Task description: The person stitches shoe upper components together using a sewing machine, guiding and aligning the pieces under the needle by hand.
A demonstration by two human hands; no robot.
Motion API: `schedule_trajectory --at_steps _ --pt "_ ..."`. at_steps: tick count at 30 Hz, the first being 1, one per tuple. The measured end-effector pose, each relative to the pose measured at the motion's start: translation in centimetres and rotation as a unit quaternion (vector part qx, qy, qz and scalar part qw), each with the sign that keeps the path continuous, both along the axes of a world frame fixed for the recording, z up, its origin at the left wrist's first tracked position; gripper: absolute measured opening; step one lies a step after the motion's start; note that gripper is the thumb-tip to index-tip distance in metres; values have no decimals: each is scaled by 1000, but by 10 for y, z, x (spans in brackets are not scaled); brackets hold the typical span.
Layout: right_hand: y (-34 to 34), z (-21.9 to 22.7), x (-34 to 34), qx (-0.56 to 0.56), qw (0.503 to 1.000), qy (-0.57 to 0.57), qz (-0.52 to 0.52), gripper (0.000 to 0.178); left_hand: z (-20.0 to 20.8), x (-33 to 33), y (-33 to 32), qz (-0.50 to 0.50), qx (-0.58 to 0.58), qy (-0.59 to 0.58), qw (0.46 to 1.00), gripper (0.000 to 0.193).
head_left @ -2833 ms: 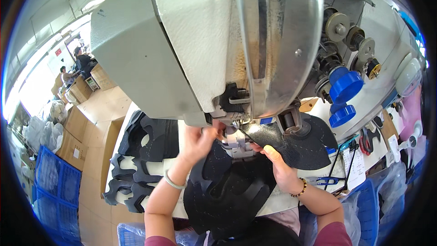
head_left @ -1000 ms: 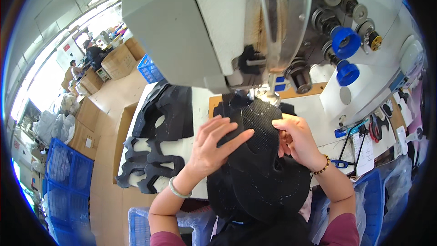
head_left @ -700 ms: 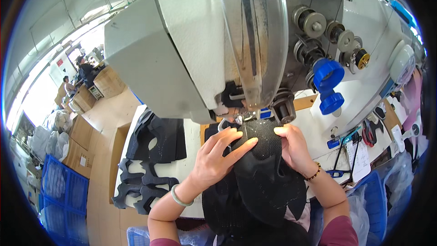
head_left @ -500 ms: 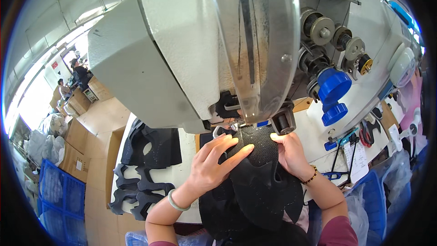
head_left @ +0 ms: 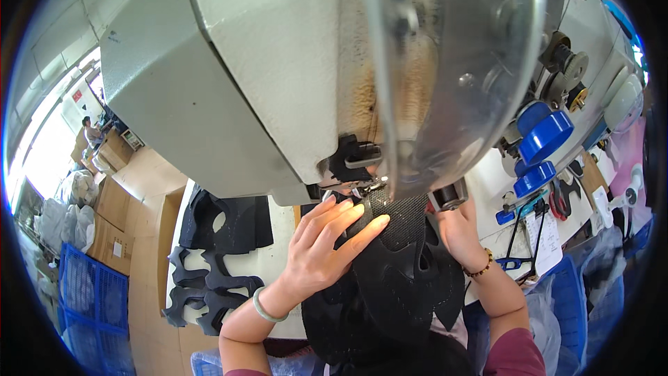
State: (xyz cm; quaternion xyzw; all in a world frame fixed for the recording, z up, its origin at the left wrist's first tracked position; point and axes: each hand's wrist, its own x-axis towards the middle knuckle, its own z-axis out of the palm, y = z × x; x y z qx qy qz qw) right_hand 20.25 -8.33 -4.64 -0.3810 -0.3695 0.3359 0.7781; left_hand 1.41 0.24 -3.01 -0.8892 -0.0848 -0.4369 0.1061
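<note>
Under the head of a grey-white sewing machine (head_left: 257,49) lies a black mesh shoe upper (head_left: 403,226), its loose black flaps draping toward me. My left hand (head_left: 323,240) rests on its left part, fingers stretched and lying flat, the fingertips close to the needle area. At its right edge is my right hand (head_left: 459,233), beside a dark metal machine part (head_left: 449,196); most of its fingers are hidden by that part and the clear guard. The transparent guard (head_left: 459,97) also covers some of the stitching area.
Black cut pieces (head_left: 226,223) lie on the white table at left, with several curved pieces (head_left: 209,282) below. Blue knobs (head_left: 546,132), red-handled scissors (head_left: 559,202) and a paper slip (head_left: 545,240) are at right. Blue crates (head_left: 94,292) and cartons stand left; a person (head_left: 90,132) sits farther off.
My view has moved closer to the machine head. My right hand has shifted right and forward, its thumb coming off the mesh top. The left hand stays on the upper.
</note>
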Motion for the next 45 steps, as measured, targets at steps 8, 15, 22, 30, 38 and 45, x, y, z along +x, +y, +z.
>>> schedule_trajectory --at_steps 8,15,22,30,38,45 --pt "-2 3 18 89 707 -676 -191 50 5 -5 -5 -5 -4 11 1000 51" --pt "4 11 21 176 721 -653 -152 38 9 -11 -33 -55 136 66 987 21" --pt "9 6 21 183 760 -608 -139 39 6 -10 -31 -55 124 32 990 22" --pt "14 11 21 146 780 -585 -168 39 10 -4 -20 -52 129 18 990 20" --pt "22 4 27 149 788 -572 -171 31 13 -1 -5 -60 118 11 991 30" --pt "24 -2 31 138 824 -531 -138 34 13 5 6 -65 90 2 994 35"
